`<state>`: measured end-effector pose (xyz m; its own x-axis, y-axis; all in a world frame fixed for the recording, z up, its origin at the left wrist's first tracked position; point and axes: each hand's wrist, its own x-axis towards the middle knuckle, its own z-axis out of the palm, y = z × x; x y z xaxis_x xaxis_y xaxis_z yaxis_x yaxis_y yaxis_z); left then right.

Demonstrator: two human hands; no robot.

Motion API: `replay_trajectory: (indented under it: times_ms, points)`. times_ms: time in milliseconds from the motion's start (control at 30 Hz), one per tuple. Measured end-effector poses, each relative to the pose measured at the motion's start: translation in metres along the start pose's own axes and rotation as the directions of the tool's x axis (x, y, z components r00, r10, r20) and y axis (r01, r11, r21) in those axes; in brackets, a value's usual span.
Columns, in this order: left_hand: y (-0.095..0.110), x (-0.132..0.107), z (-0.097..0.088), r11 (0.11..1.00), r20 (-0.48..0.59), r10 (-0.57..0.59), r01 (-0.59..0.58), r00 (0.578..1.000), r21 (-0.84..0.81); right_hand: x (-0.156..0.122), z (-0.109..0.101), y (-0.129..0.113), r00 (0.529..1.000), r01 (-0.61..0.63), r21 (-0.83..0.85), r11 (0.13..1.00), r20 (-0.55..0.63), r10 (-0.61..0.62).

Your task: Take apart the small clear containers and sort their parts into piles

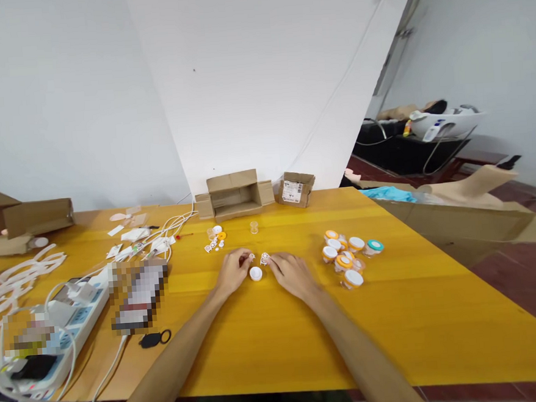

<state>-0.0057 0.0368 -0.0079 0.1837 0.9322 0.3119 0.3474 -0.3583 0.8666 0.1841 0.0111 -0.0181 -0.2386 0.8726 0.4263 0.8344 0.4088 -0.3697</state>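
Note:
Over the middle of the yellow table my left hand [234, 271] pinches a small white part [252, 258] whose exact kind is too small to make out. Facing it, my right hand [292, 274] grips a small white openwork disc [265, 259] with dark gaps in it. Between and just below the fingertips sits a round white cap [255, 273] on the tabletop. Farther back lie several similar white openwork pieces [211, 245], with a yellow ring [221, 235] beside them. A small clear cup [254, 227] stands a little to their right.
Several small lidded jars [344, 261] with orange, white and teal rims cluster on the right. An open cardboard box [235, 197] and a smaller carton [295, 190] stand against the wall. On the left are a power strip [81, 321], a phone [141, 294] and tangled white cables.

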Motion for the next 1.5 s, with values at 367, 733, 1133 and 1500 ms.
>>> replay_trajectory:
  times_ms: [367,733,1133,1500]
  points:
    - [-0.001,-0.010,-0.003,0.988,0.052,0.089,-0.095,0.995,0.124,-0.001,-0.007,-0.011,0.990,0.061,-0.025,0.998,0.127,-0.057]
    - [0.007,-0.018,-0.008,0.965,0.172,0.151,-0.183,0.973,0.186,0.004,-0.026,-0.030,0.957,-0.076,-0.162,0.984,0.265,0.117]
    - [0.012,-0.023,-0.011,0.972,0.234,0.163,-0.196,0.958,0.127,0.003,-0.006,-0.018,0.981,-0.196,0.383,0.903,0.085,0.177]
    - [0.022,-0.021,-0.016,0.971,0.150,0.191,-0.165,0.970,-0.171,0.003,0.000,-0.034,0.862,-0.487,0.861,-0.145,0.501,0.081]
